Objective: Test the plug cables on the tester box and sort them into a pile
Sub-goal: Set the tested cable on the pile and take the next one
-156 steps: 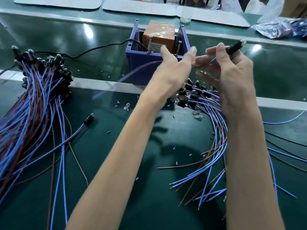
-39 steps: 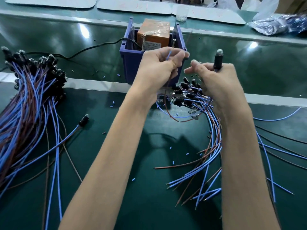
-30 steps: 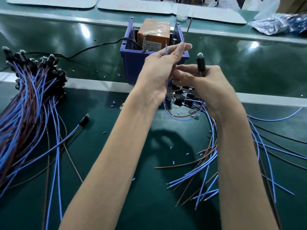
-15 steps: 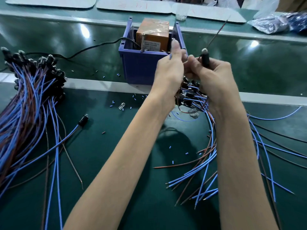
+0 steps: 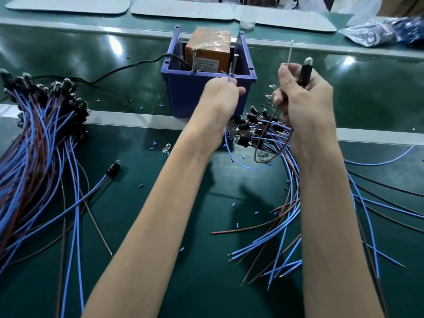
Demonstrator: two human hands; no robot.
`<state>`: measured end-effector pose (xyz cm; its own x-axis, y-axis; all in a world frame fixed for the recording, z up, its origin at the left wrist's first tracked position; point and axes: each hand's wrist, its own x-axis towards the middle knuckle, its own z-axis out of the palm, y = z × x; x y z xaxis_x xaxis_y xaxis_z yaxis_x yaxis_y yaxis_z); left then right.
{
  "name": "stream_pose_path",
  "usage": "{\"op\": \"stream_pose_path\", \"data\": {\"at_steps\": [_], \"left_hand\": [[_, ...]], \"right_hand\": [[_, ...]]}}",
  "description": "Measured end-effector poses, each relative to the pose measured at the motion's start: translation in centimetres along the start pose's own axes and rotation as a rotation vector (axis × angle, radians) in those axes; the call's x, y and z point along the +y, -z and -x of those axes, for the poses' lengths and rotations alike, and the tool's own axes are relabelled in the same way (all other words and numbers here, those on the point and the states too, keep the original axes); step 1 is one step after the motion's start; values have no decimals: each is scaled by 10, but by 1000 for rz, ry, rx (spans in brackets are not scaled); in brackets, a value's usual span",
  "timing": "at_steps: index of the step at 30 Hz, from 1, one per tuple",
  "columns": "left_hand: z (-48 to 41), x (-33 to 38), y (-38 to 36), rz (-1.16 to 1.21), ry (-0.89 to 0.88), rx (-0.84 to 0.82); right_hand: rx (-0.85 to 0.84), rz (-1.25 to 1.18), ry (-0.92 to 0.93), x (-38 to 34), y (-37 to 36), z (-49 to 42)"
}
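As plug (image 5: 304,73) juts above right hand (image 5: 307,104), left hand (image 5: 220,97) pinches wire (image 5: 229,77)

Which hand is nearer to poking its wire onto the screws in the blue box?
Left. The left hand pinches the blue wire beside a screw; the right hand holds its plug and brown wire off to the side.
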<state>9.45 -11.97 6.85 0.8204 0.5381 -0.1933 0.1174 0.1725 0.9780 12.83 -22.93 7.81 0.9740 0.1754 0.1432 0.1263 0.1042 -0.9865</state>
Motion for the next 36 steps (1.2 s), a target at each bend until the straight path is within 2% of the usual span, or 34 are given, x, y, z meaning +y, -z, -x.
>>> {"op": "stream_pose_path", "data": {"at_steps": [3, 5, 8, 11, 14, 19, 24, 29, 33, 36], "left_hand": [[1, -3, -1, -97, -122, -63], [3, -6, -2, -75, -208, -96], [4, -9, -1, -138, -281, -100], [2, -11, 3, -327, -361, -15], [-3, -9, 6, -389, -379, 92], [-8, -3, 10, -417, -289, -119], [1, 1, 16, -333, -370, -277], [9, 3, 16, -354, -350, -131], [6, 4, 21, -352, -444, 68], [4, 7, 26, -331, -456, 137]], "right_hand": [[16, 0, -19, -1, 1, -1], [23, 12, -31, 0, 0, -3], [25, 37, -43, 0, -1, -4], [14, 35, -41, -1, -1, -4], [14, 49, -48, -2, -1, -3], [33, 57, -88, -2, -2, -5], [27, 37, -115, -3, -2, -4], [15, -3, -101, -3, -1, -4], [9, -6, -96, -2, -1, -4], [-10, -18, -82, -2, -1, -4]]}}
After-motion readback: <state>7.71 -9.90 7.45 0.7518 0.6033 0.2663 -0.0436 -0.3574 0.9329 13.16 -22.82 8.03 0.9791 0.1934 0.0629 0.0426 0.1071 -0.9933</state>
